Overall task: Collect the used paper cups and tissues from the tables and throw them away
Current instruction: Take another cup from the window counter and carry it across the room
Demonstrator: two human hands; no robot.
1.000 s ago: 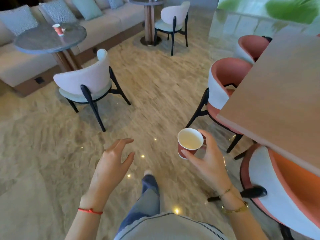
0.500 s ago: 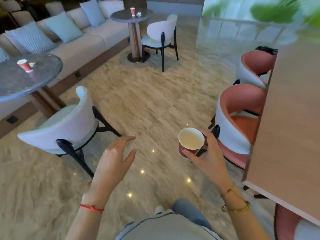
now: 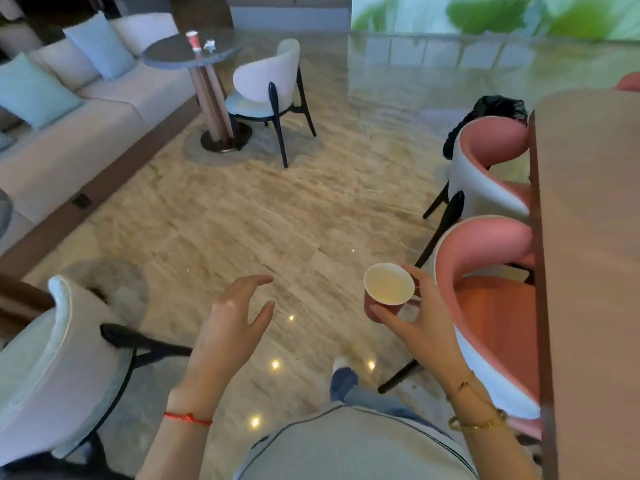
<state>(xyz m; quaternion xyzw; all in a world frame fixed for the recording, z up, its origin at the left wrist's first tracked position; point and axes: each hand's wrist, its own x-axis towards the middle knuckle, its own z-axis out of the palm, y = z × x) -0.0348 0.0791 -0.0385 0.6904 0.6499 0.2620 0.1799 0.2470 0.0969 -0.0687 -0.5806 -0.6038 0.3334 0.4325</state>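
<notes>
The right hand [image 3: 420, 327] pinches a round red paper cup [image 3: 387, 292] by its rim and wall. The left hand [image 3: 232, 323] is empty, fingers spread. At 11 o'clock, another cup [image 3: 193, 40] stands on a round stone table [image 3: 173, 54].

There is only one view, from a camera on the person's head, looking forward and down. The left hand [image 3: 235, 317] and right hand [image 3: 420, 327] are close under it; the marble floor [image 3: 277, 216] fills the middle. Far away at the top stands a round tabletop [image 3: 173, 53].
</notes>
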